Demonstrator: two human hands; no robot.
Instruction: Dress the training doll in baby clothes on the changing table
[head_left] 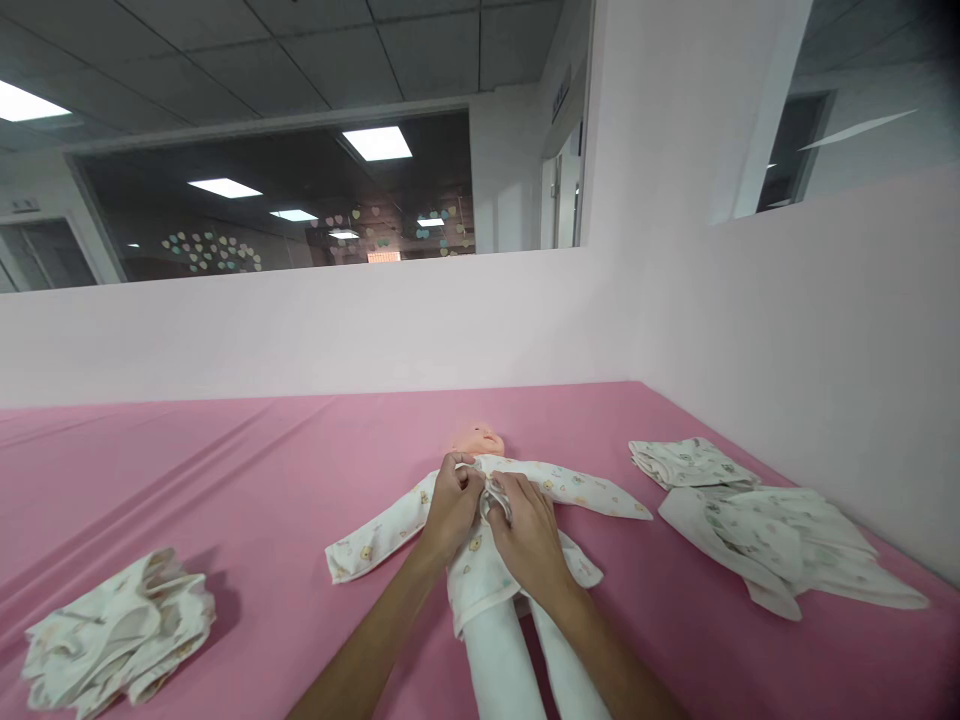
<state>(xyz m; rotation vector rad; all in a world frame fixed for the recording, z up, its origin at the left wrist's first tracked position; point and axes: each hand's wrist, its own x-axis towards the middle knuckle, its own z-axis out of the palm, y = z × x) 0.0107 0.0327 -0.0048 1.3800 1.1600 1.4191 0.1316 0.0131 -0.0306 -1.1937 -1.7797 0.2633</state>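
Note:
A baby doll (pixel 480 441) lies on its back with its head pointing away from me. It wears a white printed baby shirt (pixel 474 578), its long sleeves spread out to both sides, and white leggings (pixel 501 660). At the neckline my left hand (pixel 454 500) pinches the shirt's edge, fingers closed. Close beside it, my right hand (pixel 527 530) has its fingers bent round a bunched fold of the shirt front. My hands cover the doll's chest and much of the shirt's opening.
A pink sheet (pixel 262 500) covers the surface, wrinkled at the left. A crumpled printed garment (pixel 124 630) lies at the near left. To the right are a folded printed garment (pixel 691 462) and a loosely spread one (pixel 787 545). White walls (pixel 337 335) rise behind and at the right.

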